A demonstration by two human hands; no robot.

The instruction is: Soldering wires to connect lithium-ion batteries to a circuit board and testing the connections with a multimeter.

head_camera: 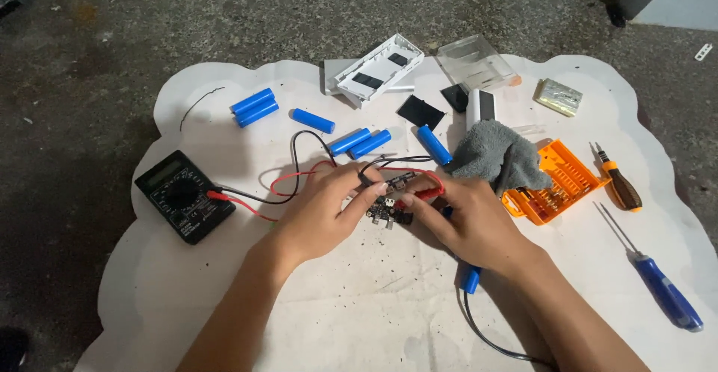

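My left hand (329, 204) pinches the black probe, its tip down on a small black circuit board (389, 211) at the middle of the white mat. My right hand (467, 219) grips the red probe (426, 191), also pointed at the board. Red and black leads (288, 185) run left to a black multimeter (184, 195). A blue-handled tool with a black cable (471, 278) lies under my right wrist.
Several blue cylindrical cells (359, 142) lie across the far half of the mat (389, 305). White casing parts (378, 67), a clear box (479, 64), a grey cloth (497, 155), an orange bit case (565, 181) and two screwdrivers (658, 278) lie right.
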